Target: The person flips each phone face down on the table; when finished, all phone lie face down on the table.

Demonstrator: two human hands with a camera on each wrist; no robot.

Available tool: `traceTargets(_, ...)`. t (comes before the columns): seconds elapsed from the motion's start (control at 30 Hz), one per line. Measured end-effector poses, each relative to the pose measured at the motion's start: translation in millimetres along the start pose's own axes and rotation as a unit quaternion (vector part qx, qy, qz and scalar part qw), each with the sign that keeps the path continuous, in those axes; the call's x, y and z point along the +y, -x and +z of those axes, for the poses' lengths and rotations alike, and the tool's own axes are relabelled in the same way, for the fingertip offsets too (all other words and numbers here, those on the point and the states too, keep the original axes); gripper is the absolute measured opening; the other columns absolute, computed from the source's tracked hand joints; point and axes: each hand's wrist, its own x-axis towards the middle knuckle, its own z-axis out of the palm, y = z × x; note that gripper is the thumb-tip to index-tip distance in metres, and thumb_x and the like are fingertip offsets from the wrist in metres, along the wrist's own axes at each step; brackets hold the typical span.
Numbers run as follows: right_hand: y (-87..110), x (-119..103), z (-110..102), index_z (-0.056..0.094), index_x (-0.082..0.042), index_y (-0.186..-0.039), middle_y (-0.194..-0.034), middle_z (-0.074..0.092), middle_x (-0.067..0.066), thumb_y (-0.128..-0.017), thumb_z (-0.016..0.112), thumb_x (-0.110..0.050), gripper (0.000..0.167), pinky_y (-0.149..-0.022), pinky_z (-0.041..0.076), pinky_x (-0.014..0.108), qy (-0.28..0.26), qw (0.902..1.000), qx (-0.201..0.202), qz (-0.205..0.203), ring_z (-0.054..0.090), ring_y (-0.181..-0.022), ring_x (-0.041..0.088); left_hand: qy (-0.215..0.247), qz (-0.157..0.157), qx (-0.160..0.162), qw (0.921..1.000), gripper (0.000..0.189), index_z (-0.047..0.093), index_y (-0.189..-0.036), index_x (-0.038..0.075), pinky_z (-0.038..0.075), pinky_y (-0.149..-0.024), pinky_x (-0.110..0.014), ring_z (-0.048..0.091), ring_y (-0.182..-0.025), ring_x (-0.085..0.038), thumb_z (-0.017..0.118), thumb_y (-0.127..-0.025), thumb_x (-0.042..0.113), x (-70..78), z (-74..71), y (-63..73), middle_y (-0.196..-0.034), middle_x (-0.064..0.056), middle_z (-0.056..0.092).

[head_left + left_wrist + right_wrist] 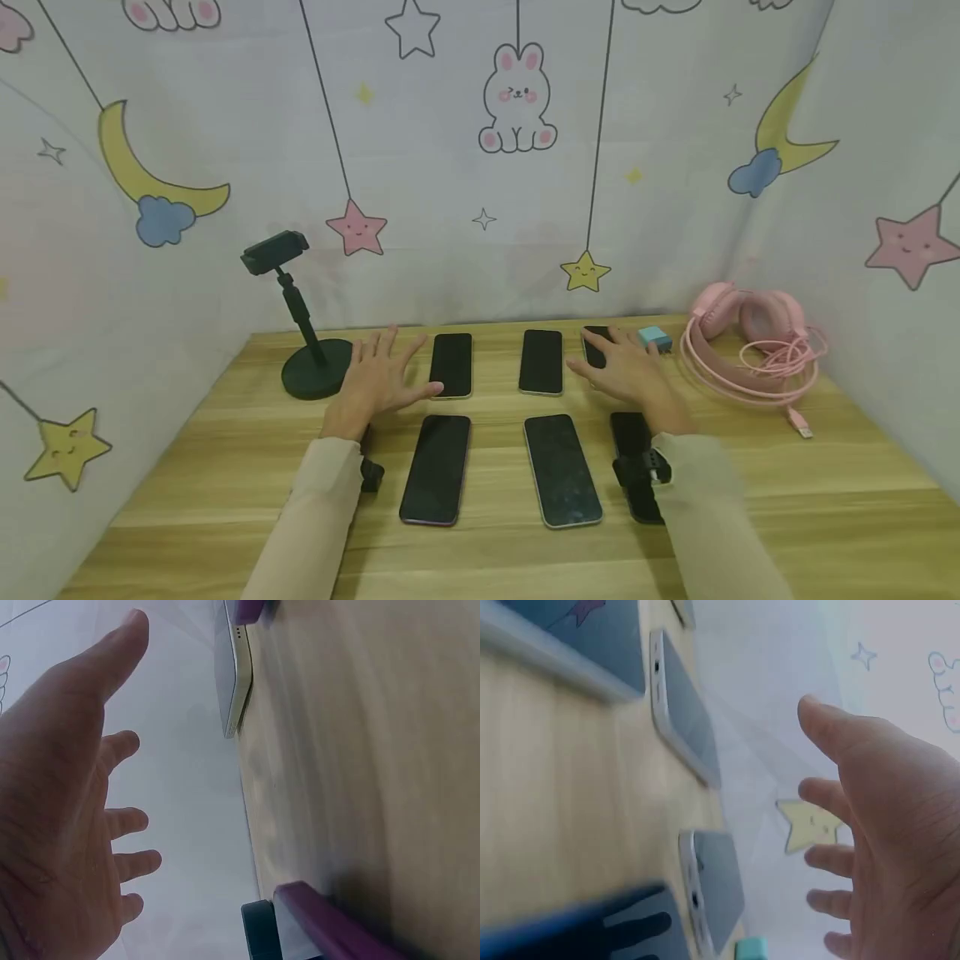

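Note:
Several dark-screened phones lie flat on the wooden table in two rows. My left hand (375, 379) hovers with spread fingers between the black stand and the back-left phone (451, 367); its thumb overlaps that phone's edge in the head view, while the left wrist view shows the palm raised. Another phone is mostly hidden under the left wrist. My right hand (630, 375), fingers spread, is held over the back-right phone (596, 353), partly covering it. Under the right wrist a phone (641, 500) shows partly. Between the arms lie a back-middle phone (541, 362) and two front phones, left (437, 471) and middle (562, 471).
A black stand (315, 367) with a tilted head stands at the back left. To the back right are a blue charger block (655, 338) and pink headphones (716, 312) with a coiled cable and USB plug (799, 422). A patterned curtain (450, 275) hangs behind the table.

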Motion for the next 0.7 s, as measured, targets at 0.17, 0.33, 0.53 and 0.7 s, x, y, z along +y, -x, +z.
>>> traceTargets(0.17, -10.0, -21, 2, 0.033, -0.019, -0.158, -0.159, 0.027, 0.024, -0.097, 0.043, -0.068, 0.079, -0.109, 0.013, 0.074, -0.012, 0.9996, 0.004, -0.027, 0.023, -0.143, 0.053, 0.006, -0.005, 0.003, 1.0000, 0.092, 0.031, -0.159, 0.020, 0.006, -0.115, -0.067, 0.021, -0.144, -0.053, 0.057, -0.087, 0.072, -5.2, -1.7, -1.7, -0.161, -0.027, 0.021)
traceTargets(0.33, -17.9, -41, 6, 0.032, -0.020, -0.159, -0.160, 0.031, 0.019, -0.099, 0.046, -0.062, 0.075, -0.107, 0.024, 0.070, -0.026, 0.9982, 0.004, -0.053, 0.033, -0.141, 0.048, 0.014, -0.013, -0.008, 0.9998, 0.092, 0.030, -0.159, 0.022, 0.007, -0.115, -0.066, 0.023, -0.143, -0.054, 0.057, -0.087, 0.072, -4.8, -3.2, -4.4, -0.161, -0.026, 0.021)
traceTargets(0.53, -27.7, -64, 13, 0.030, -0.022, -0.159, -0.161, 0.031, 0.014, -0.098, 0.049, -0.060, 0.074, -0.107, 0.027, 0.069, -0.044, 0.9977, -0.007, -0.051, 0.033, -0.143, 0.043, 0.021, -0.019, -0.016, 0.9995, 0.091, 0.032, -0.158, 0.021, 0.007, -0.115, -0.066, 0.023, -0.143, -0.054, 0.058, -0.087, 0.071, -2.9, -4.4, -6.0, -0.160, -0.026, 0.022)
traceTargets(0.7, -34.2, -81, 23, 0.031, -0.018, -0.159, -0.159, 0.034, 0.014, -0.100, 0.054, -0.051, 0.071, -0.109, 0.029, 0.065, -0.062, 0.9955, -0.020, -0.069, 0.033, -0.144, 0.039, 0.036, -0.018, -0.018, 0.9990, 0.091, 0.034, -0.157, 0.019, 0.012, -0.115, -0.066, 0.029, -0.140, -0.053, 0.059, -0.087, 0.070, -0.4, -4.0, -6.3, -0.157, -0.025, 0.030)
